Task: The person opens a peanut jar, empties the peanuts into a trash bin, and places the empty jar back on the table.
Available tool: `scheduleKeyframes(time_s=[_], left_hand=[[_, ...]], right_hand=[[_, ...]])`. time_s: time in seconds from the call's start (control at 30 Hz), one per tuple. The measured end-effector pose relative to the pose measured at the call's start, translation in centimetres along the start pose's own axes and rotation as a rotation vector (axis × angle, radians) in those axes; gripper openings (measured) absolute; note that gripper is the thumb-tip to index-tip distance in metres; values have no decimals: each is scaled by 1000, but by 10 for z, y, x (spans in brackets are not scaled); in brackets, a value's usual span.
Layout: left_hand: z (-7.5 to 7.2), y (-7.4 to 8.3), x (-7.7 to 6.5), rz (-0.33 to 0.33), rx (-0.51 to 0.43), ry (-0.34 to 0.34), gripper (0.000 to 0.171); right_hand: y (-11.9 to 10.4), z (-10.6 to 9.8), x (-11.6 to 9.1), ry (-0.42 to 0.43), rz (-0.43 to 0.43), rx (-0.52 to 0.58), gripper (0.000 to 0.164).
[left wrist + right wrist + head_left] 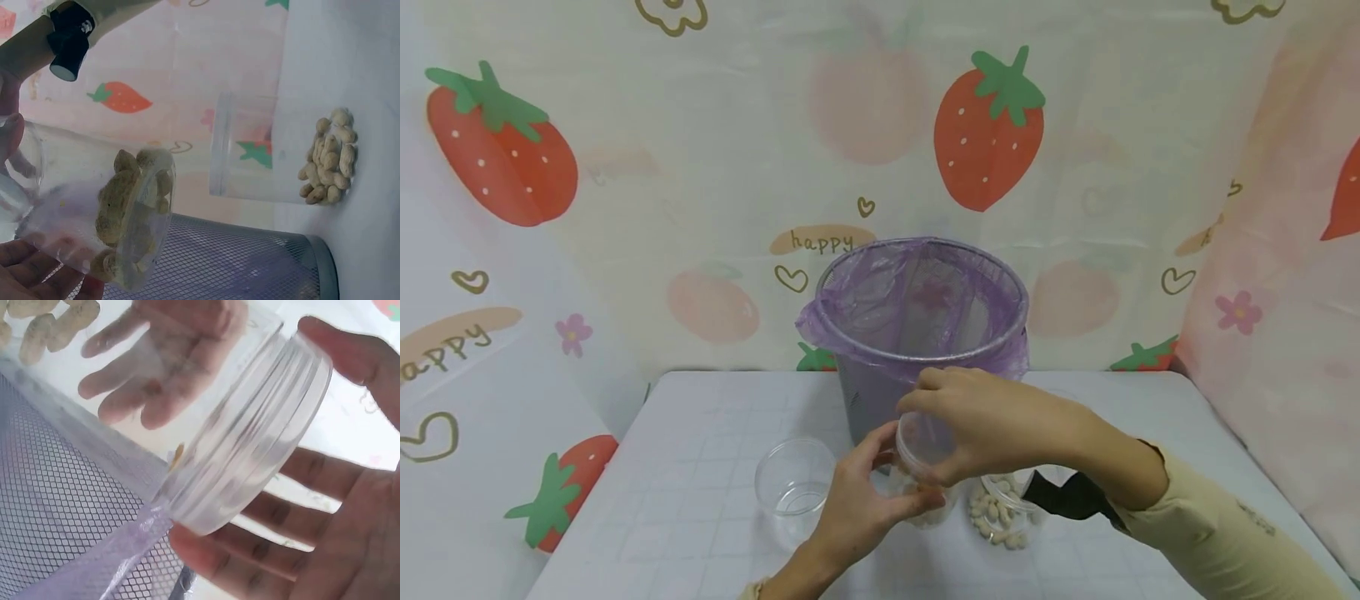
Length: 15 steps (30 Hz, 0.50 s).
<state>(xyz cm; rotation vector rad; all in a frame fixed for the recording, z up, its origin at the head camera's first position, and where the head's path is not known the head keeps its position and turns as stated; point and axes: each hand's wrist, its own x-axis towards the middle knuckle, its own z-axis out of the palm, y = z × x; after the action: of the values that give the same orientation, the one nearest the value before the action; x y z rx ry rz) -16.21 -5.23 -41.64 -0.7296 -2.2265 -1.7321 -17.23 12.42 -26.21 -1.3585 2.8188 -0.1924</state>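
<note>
My left hand [867,506] holds a clear plastic jar [69,159] around its side, in front of the bin. A few unshelled peanuts [115,209] lie at the jar's bottom. From above, my right hand [992,417] grips the clear screw lid [265,434] by its edge, thumb on one side and fingers on the other. The lid sits at the jar's mouth in the right wrist view. Just right of the hands stands a second clear jar [247,156] with a heap of peanuts [331,159] in its bottom, partly hidden by the right arm in the head view.
Behind the hands stands a mesh bin [250,262] lined with a purple plastic bag [917,300]. A clear open container [796,479] stands left of my left hand. The white table [685,475] backs onto a strawberry-print curtain [737,150].
</note>
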Motion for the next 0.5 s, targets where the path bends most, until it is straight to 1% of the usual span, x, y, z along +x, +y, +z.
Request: scheduleKeyframes(time_s=[0.17, 0.27, 0.4, 0.5], left_hand=[[-2, 0, 0, -5, -44, -44, 69], [-3, 0, 0, -28, -65, -63, 70], [-4, 1, -1, -70, -78, -75, 74], [-4, 0, -1, -75, -79, -71, 74]], right_hand=[[5, -5, -1, -26, -107, 33, 50], [8, -9, 0, -72, -158, 64, 51], [10, -11, -1, -152, -182, 104, 58], [10, -9, -1, -149, -180, 117, 52]])
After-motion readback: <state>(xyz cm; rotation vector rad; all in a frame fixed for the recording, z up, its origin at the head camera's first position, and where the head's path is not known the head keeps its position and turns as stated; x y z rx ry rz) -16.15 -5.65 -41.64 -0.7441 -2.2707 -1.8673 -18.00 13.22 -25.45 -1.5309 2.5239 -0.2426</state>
